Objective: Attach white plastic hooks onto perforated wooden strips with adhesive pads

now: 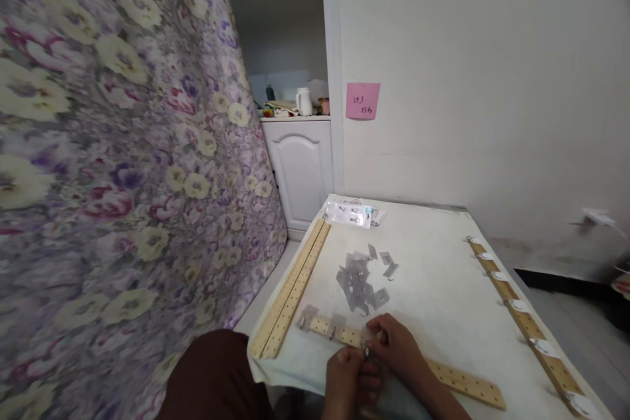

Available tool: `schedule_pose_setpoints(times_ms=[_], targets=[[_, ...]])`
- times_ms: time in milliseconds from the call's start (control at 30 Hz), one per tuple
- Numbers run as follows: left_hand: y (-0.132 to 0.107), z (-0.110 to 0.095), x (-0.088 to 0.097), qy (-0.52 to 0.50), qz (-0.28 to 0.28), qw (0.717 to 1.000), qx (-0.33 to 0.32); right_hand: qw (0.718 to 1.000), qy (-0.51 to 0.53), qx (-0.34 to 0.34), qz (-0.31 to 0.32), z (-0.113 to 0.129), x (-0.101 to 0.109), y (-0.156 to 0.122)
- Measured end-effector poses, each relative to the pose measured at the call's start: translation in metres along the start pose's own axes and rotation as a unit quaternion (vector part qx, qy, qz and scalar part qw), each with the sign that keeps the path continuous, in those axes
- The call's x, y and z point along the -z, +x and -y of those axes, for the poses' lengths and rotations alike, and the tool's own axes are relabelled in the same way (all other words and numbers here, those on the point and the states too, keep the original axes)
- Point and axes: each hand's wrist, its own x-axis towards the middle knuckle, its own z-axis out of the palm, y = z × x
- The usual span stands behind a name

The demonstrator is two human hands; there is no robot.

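A wooden strip with rows of holes (457,380) lies across the front of the table, partly hidden behind my hands. Clear plastic hooks with metal prongs (332,330) sit along its left part. My left hand (347,374) is closed at the strip's near edge, its fingertips at the metal prong of another clear hook (367,352). My right hand (396,344) reaches over the strip, thumb and fingers pinched around the same hook; its plate is mostly hidden. A pile of loose clear hooks (357,282) lies just beyond.
Two more perforated wooden strips (295,289) run along the table's left edge. Along the right edge lies a strip carrying several hooks with white plates (519,306). Clear packaging (347,214) rests at the far left corner. A floral curtain (123,177) hangs on the left.
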Motion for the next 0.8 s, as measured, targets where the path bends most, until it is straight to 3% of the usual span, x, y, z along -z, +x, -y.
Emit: schedule_pose_setpoints(times_ms=[433,800], targets=[[0.001,0.003,0.000,-0.027,0.012,1.000,-0.002,0.998,0.017,-0.051,0.043,-0.007,-0.002,0.012],[-0.004,-0.001,0.001,-0.050,0.028,0.998,0.001,0.997,0.035,-0.040,0.050,-0.012,-0.005,0.018]])
